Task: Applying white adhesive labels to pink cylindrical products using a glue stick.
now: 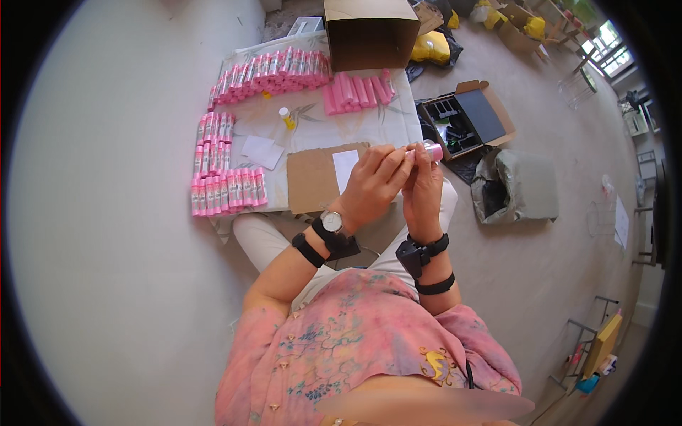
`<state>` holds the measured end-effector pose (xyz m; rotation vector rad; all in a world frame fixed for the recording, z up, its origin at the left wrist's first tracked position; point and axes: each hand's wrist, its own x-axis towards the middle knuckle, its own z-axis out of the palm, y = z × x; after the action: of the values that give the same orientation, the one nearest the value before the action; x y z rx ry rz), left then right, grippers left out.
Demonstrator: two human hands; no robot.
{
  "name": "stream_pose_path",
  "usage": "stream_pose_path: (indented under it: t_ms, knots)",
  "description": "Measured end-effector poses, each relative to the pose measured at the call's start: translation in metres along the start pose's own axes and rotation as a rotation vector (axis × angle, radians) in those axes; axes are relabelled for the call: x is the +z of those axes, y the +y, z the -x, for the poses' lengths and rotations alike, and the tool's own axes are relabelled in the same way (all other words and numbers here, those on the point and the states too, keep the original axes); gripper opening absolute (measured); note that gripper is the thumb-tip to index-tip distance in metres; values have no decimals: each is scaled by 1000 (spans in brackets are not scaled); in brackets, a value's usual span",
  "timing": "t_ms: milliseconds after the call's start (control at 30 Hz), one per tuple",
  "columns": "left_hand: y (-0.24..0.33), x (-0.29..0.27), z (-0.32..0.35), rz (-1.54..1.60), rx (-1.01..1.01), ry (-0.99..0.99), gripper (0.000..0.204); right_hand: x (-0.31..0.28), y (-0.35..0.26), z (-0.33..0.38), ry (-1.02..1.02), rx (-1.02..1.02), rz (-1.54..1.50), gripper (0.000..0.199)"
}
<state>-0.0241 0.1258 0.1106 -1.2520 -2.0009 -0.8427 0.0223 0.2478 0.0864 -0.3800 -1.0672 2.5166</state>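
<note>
Above the lap, just past the table's near edge, the right hand [423, 186] is curled closed around a small pink tube [430, 151], whose end pokes out at the top of the fist. The left hand [373, 183] reaches across with fingers bent, its fingertips [406, 157] pinching the same tube. On the cloth-covered table [320, 124] lie rows of pink tubes [226, 186], a cardboard sheet [312, 177] with a white label, and a small yellow bottle [286, 117]. An open cardboard box [369, 32] stands at the far edge.
</note>
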Motion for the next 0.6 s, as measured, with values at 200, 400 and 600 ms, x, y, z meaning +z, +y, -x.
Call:
stream_pose_path:
  t_ms: [200, 400, 600]
  knots:
    - [-12, -2, 13, -42, 60, -74, 44, 7, 0, 5, 49, 68, 36, 31]
    - [-16, -8, 22, -62, 107, -168, 50, 0, 7, 7, 101, 126, 42, 39]
    - [-21, -21, 25, -133, 164, -275, 52, -4, 13, 5, 50, 163, 53, 44]
